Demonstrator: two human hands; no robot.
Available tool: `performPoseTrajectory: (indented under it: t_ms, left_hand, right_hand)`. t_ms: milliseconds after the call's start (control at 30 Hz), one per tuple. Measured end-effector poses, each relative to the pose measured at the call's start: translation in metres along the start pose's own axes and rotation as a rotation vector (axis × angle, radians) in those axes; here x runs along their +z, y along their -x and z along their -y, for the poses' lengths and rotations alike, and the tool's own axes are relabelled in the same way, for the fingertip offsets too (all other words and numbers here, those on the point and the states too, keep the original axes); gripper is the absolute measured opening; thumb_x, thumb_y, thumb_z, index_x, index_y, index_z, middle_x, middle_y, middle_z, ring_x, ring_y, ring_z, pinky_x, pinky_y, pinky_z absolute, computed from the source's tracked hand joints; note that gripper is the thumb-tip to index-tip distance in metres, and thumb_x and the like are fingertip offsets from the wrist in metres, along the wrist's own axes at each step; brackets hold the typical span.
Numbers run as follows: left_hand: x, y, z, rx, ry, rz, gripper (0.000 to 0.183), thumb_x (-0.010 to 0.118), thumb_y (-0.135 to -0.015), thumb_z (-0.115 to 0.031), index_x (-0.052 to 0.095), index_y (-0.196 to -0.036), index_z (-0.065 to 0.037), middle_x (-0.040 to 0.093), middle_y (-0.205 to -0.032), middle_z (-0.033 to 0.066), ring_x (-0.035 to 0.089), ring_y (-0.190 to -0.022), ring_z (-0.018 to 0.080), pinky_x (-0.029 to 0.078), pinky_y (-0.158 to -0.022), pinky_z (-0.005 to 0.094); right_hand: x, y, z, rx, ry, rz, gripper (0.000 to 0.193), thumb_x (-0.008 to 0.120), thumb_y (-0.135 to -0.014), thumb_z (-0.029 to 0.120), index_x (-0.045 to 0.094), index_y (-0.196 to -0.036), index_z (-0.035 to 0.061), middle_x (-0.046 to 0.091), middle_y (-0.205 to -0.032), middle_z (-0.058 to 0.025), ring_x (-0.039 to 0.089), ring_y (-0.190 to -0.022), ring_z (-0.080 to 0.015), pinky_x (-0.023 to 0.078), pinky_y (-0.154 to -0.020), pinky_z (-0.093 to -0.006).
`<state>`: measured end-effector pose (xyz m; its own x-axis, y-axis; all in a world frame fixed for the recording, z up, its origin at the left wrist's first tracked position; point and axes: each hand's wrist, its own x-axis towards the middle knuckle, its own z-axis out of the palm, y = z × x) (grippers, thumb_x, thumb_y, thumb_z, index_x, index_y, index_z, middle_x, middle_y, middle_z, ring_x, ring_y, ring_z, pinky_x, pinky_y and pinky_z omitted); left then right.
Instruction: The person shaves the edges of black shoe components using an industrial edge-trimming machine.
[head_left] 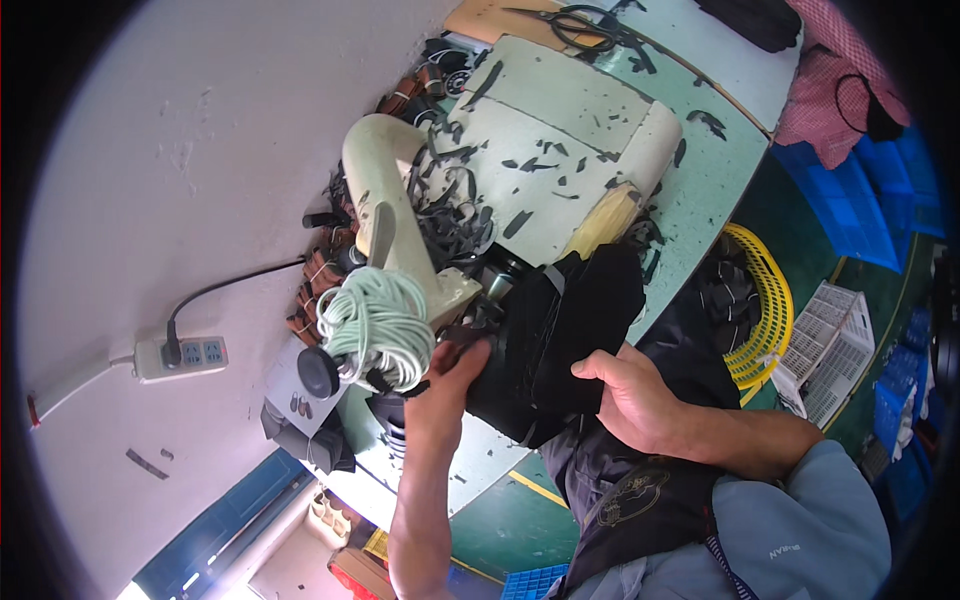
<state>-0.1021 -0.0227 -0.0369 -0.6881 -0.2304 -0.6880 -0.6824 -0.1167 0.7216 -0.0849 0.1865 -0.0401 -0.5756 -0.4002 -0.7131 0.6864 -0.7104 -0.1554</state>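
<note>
A black piece of soft material (560,350), perhaps fabric or leather, lies across the front of a cream bench machine (395,200) and droops over the table edge. Its near side is in my right hand (635,395), thumb on top and fingers underneath. My left hand (447,375) is closed at its left edge, close by the machine's metal working part (497,285); its fingertips are partly hidden. A bundle of pale green cord (375,325) hangs on the machine just above my left wrist. Black offcuts (450,205) are heaped beside the machine arm.
Black scissors (585,25) lie at the table's far end. Brown bundled pieces (315,280) line the wall side, near a plugged-in power strip (180,355). To the right stand a yellow basket (765,300) with black pieces, a white crate (825,345) and blue crates (850,200).
</note>
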Motion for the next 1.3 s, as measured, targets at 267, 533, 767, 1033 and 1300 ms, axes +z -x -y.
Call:
performPoseTrajectory:
  t_ms: [267,533,767,1033,1300]
  left_hand:
    - [0.004,0.008,-0.005,-0.047,-0.242,-0.014,0.019,0.072,-0.085,-0.015,0.068,-0.098,-0.001,0.066,-0.093,0.0028,0.057,-0.090,0.0069,0.042,-0.084,0.0204]
    - [0.001,0.004,0.000,0.070,0.044,0.072,0.022,0.069,-0.086,-0.007,0.068,-0.105,0.005,0.070,-0.088,0.0052,0.063,-0.077,0.0100,0.051,-0.075,0.0229]
    - [0.007,-0.003,-0.005,0.040,-0.537,-0.098,0.026,0.071,-0.085,-0.006,0.067,-0.106,0.007,0.070,-0.088,0.0053,0.062,-0.074,0.0083,0.051,-0.070,0.0225]
    - [-0.013,0.011,0.003,-0.053,-0.057,0.129,0.042,0.074,-0.084,-0.021,0.060,-0.117,0.000,0.066,-0.102,0.0069,0.058,-0.094,0.0085,0.043,-0.086,0.0204]
    - [0.009,-0.004,-0.003,-0.017,-0.375,-0.021,0.034,0.071,-0.086,-0.024,0.065,-0.107,0.003,0.068,-0.091,0.0046,0.059,-0.079,0.0088,0.045,-0.073,0.0216]
  right_hand:
    - [-0.002,0.009,-0.001,0.085,0.007,0.077,0.025,0.053,-0.084,-0.001,0.061,-0.107,0.0034,0.065,-0.102,-0.0039,0.061,-0.097,-0.0143,0.047,-0.091,-0.0311]
    - [-0.007,0.003,0.003,-0.036,-0.001,0.003,0.024,0.053,-0.084,-0.002,0.060,-0.107,0.0019,0.065,-0.099,-0.0044,0.062,-0.097,-0.0147,0.046,-0.093,-0.0306]
    - [-0.007,0.010,0.000,0.062,-0.022,0.090,0.025,0.054,-0.083,-0.002,0.060,-0.107,0.0012,0.066,-0.102,-0.0048,0.062,-0.098,-0.0142,0.045,-0.092,-0.0292]
    - [-0.014,0.009,0.002,-0.075,0.102,0.047,0.035,0.052,-0.081,0.000,0.058,-0.115,0.0019,0.064,-0.110,-0.0058,0.061,-0.104,-0.0174,0.044,-0.097,-0.0327]
    - [-0.009,0.018,0.001,0.029,-0.006,0.153,0.031,0.053,-0.083,-0.001,0.058,-0.114,0.0006,0.065,-0.109,-0.0048,0.060,-0.102,-0.0143,0.045,-0.094,-0.0293]
